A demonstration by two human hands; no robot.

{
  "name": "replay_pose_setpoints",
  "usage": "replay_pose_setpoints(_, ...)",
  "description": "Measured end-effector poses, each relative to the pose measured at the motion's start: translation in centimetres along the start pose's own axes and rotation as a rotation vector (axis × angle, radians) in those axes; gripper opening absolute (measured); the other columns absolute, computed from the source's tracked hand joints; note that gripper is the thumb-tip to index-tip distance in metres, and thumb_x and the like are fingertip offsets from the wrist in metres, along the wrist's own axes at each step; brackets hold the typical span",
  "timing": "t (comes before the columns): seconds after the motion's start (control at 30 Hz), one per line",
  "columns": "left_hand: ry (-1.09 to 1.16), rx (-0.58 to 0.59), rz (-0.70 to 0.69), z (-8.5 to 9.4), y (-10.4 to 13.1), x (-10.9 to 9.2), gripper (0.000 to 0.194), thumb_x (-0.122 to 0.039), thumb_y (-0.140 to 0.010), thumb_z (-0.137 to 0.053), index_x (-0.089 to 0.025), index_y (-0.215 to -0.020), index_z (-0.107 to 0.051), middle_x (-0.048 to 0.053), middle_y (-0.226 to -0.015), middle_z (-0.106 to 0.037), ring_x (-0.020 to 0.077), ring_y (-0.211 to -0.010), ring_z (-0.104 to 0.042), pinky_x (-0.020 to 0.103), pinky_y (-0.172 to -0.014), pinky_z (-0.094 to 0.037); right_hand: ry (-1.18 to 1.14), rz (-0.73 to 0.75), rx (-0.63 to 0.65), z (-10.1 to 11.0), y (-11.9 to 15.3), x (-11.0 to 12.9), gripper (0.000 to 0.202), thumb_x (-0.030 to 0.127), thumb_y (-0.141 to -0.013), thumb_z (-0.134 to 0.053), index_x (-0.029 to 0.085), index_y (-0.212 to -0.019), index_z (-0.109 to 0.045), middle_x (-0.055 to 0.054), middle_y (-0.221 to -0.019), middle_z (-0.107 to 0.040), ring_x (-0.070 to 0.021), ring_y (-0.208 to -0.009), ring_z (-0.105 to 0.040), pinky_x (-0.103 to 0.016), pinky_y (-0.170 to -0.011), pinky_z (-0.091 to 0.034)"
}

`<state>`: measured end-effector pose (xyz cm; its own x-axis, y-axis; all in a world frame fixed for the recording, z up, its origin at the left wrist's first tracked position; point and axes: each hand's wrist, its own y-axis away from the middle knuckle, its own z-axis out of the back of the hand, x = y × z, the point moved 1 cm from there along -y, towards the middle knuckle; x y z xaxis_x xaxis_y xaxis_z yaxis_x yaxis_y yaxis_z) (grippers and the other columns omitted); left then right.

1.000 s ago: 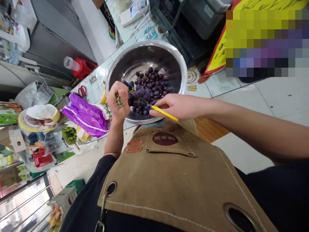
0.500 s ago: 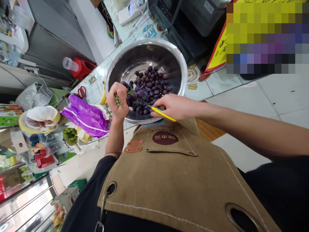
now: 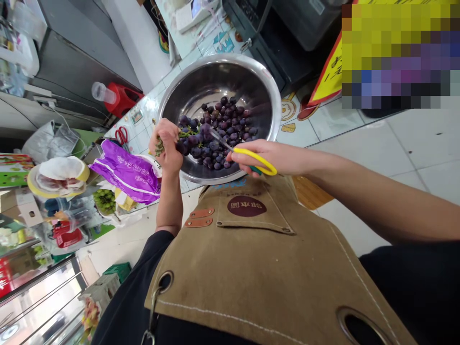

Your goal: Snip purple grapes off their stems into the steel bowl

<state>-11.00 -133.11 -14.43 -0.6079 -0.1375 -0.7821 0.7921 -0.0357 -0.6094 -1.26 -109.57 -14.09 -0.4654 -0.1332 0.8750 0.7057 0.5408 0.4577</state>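
A wide steel bowl point(image 3: 268, 103) stands on the tiled-pattern counter, with many loose dark purple grapes point(image 3: 233, 120) lying in it. At its left rim, my left hand point(image 3: 167, 143) is closed around the green stem of a grape bunch point(image 3: 194, 140), whose berries hang over the bowl. My right hand point(image 3: 255, 155) grips yellow-handled scissors point(image 3: 257, 159) over the near right part of the bowl. Their blades point up and left, close to the bunch's berries. Whether the tips touch a stalk is hard to tell.
Left of the bowl lie a purple plastic bag point(image 3: 125, 170), red scissors point(image 3: 121, 135) and green grapes point(image 3: 104, 200). A red jug point(image 3: 122, 99) stands farther back. A dark appliance point(image 3: 269, 52) and a yellow sign point(image 3: 328, 79) are at the right.
My left hand has shifted slightly left and up with the grape bunch. The scissors have turned, showing more of the yellow handle, and their blades now sit higher.
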Motion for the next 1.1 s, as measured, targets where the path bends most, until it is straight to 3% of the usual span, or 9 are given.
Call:
replay_pose_setpoints(0.1, -0.014, 0.006, -0.034, 0.0, -0.4, -0.2, 0.06, -0.071, -0.107, -0.049, -0.026, -0.07, -0.039, -0.002, -0.063, -0.035, 0.0177, -0.062, -0.047, 0.038, -0.063, -0.039, -0.029, 0.025, -0.106, 0.0, 0.4, 0.1, 0.053, 0.075, -0.096, -0.067, 0.023, -0.092, -0.062, 0.0, -0.075, -0.057, -0.0147, -0.064, -0.055, -0.03, -0.061, -0.044)
replay_pose_setpoints(0.17, 0.018, -0.006, -0.045, -0.1, -0.5, -0.3, 0.058, -0.069, -0.106, -0.052, -0.026, -0.068, -0.042, -0.001, -0.062, -0.036, 0.0184, -0.062, -0.047, 0.038, -0.062, -0.039, -0.057, 0.011, -0.034, -0.3, 0.5, 0.0, 0.051, 0.073, -0.099, -0.064, 0.022, -0.1, -0.065, 0.0, -0.075, -0.058, -0.0142, -0.061, -0.055, -0.03, -0.058, -0.041)
replay_pose_setpoints(0.33, 0.197, -0.055, -0.073, -0.2, -0.9, -0.2, 0.051, -0.044, -0.112, -0.053, -0.023, -0.067, -0.045, -0.001, -0.061, -0.034, 0.0153, -0.06, -0.041, 0.034, -0.059, -0.038, -0.204, -0.012, 0.221, -1.1, 0.4, -0.2, 0.062, 0.077, -0.102, -0.054, 0.017, -0.114, -0.066, 0.0, -0.075, -0.06, -0.0126, -0.056, -0.055, -0.029, -0.049, -0.033)
replay_pose_setpoints(0.47, 0.155, -0.054, -0.038, 0.0, -1.6, 0.2, 0.062, -0.061, -0.11, -0.048, -0.023, -0.065, -0.029, -0.003, -0.06, -0.023, 0.0143, -0.055, -0.033, 0.03, -0.052, -0.037, -0.055, 0.043, 0.194, -0.8, -0.1, -0.1, 0.055, 0.073, -0.096, -0.067, 0.019, -0.106, -0.069, 0.002, -0.073, -0.057, -0.0128, -0.061, -0.054, -0.029, -0.056, -0.04)
replay_pose_setpoints(0.6, 0.22, -0.004, -0.023, 0.6, -2.1, 0.3, 0.07, -0.078, -0.105, -0.043, -0.022, -0.068, -0.021, -0.004, -0.061, -0.016, 0.0129, -0.053, -0.03, 0.026, -0.048, -0.035, 0.067, 0.041, 0.193, -0.8, -0.5, 0.0, 0.051, 0.071, -0.093, -0.072, 0.02, -0.092, -0.068, 0.002, -0.069, -0.053, -0.0134, -0.062, -0.05, -0.03, -0.058, -0.04)
replay_pose_setpoints(0.83, 0.183, 0.07, 0.012, 1.5, -1.8, 0.5, 0.07, -0.084, -0.104, -0.033, -0.023, -0.069, -0.025, -0.003, -0.064, -0.019, 0.0142, -0.056, -0.033, 0.029, -0.057, -0.044, 0.017, 0.056, 0.238, -1.2, -1.2, 0.1, 0.054, 0.074, -0.091, -0.071, 0.02, -0.087, -0.065, 0.003, -0.068, -0.053, -0.0125, -0.059, -0.051, -0.029, -0.057, -0.039)
replay_pose_setpoints(1.1, 0.192, 0.102, 0.07, 1.3, -1.5, 1.1, 0.072, -0.085, -0.101, -0.039, -0.023, -0.067, -0.029, -0.004, -0.062, -0.022, 0.0138, -0.056, -0.037, 0.029, -0.061, -0.048, 0.255, 0.037, 0.087, -1.1, -1.9, -0.2, 0.048, 0.067, -0.087, -0.075, 0.02, -0.08, -0.07, 0.003, -0.067, -0.051, -0.0121, -0.061, -0.039, -0.031, -0.058, -0.027)
